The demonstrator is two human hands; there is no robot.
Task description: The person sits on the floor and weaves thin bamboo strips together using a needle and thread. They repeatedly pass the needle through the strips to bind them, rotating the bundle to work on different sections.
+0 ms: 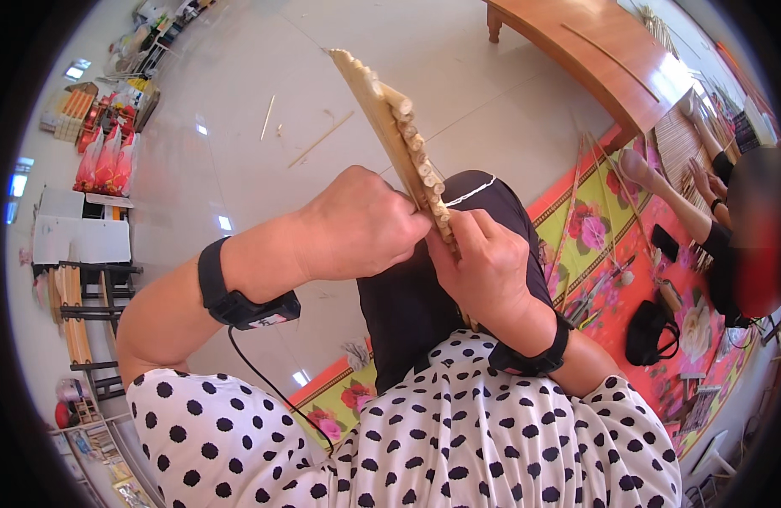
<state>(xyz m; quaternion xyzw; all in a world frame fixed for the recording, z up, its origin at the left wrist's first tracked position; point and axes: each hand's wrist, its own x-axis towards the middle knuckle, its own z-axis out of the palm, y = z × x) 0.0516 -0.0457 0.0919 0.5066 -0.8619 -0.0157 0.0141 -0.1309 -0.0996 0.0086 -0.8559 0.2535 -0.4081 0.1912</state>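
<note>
A narrow panel of pale stalks (382, 114), bound side by side, stands tilted above my knees. It looks like reed or straw, and its round cut ends form a row along one edge. My left hand (361, 224) is closed at the panel's left face, low down, its fingertips hidden against the stalks. My right hand (485, 258) pinches the panel's lower end between thumb and fingers. A white string (473, 193) trails from the bound edge over my dark-trousered knee. Whether my left fingers also hold string cannot be made out.
Loose stalks (321, 139) lie on the tiled floor ahead. A wooden table (593, 51) stands at the far right. On the flowered mat (568, 245), another person sits at right, near a black bag (650, 332) and a phone (665, 243). Red-and-white bags (107, 161) stand at left.
</note>
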